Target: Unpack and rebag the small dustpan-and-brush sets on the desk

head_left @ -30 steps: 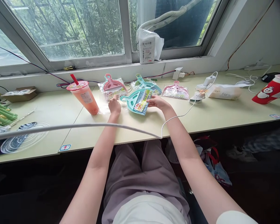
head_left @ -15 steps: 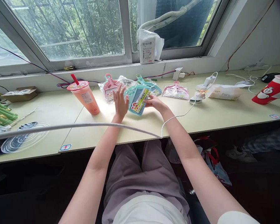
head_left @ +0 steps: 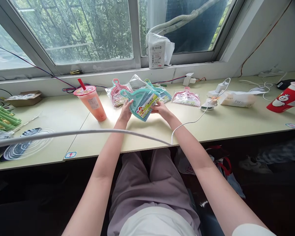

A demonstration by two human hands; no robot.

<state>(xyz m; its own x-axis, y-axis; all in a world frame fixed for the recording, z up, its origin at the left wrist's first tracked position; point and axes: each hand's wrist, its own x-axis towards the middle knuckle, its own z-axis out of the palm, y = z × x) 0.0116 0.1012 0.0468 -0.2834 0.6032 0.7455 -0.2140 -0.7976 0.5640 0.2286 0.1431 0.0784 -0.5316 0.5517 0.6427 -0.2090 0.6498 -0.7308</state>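
At the far left of the smooth, pale tabletop (head_left: 71, 124) lay a bundle of slim green rods (head_left: 3, 119), with an open cardboard box (head_left: 24, 99) behind it and pale concentric rings (head_left: 39, 144) on a flat sheet nearer the front edge. Next stood a tapered, see-through plastic cup (head_left: 92, 103) of orange-pink drink, with a glossy lid and a stiff red straw (head_left: 81, 84). Beyond it, a pink dustpan set (head_left: 118, 93) lay in crinkled, shiny clear film.

The left hand (head_left: 126, 110) gripped the left side of a teal dustpan set (head_left: 140, 104), its fingers partly hidden. The set was raised at a tilt above the table between both hands, its smooth plastic pan rounded, its bristles straight and blue, its label a yellow strip. Behind it lay a wrapped green dustpan set (head_left: 162, 92). The right hand (head_left: 161, 109) pinched the teal set's right edge by the label.

Farther right came a flat, film-wrapped pink set (head_left: 186, 97), rounded white plug adapters (head_left: 209, 103), a soft-sided tissue pack (head_left: 238, 99) and a leaning, glossy red cup (head_left: 284, 98).
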